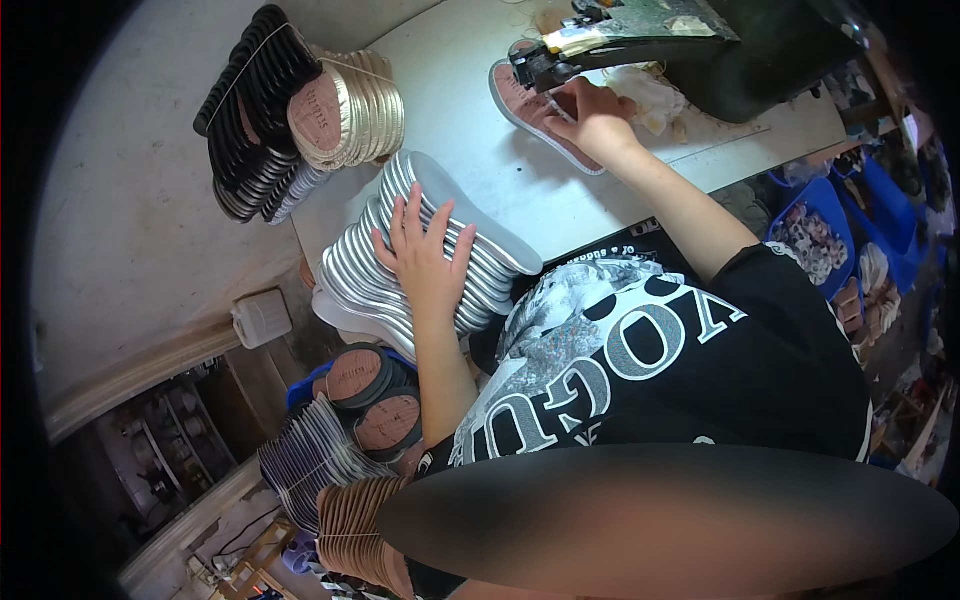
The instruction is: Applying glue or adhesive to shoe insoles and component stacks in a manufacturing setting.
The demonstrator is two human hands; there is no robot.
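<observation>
A pink shoe insole with a pale grey rim [525,108] lies flat on the white worktable [450,105], its far end beneath the head of a dark green sewing machine [650,50]. Its long axis runs aslant, from far left to near right, and the right hand [592,112] meets it from the right side, about midway along its length. That hand is much the nearer of the two: the insole lies just left of it and partly under its thumb. The right thumb and fingers are bent at the insole's right edge; whether they pinch it or only press on it, I cannot tell. The left hand [426,250] rests well apart, to the near left, fingers spread over a leaning stack of silver-edged grey soles [362,262]. The stack's end sole slants much as the pink insole does, with table surface between them. Far left of the stack stand a tied bundle of black soles [262,90] and, touching it, a bundle of gold-edged pink insoles [370,108]. Near left, round-ended pink insoles with dark rims [357,376] are piled, and on the right a blue bin [842,225] holds small scraps.
</observation>
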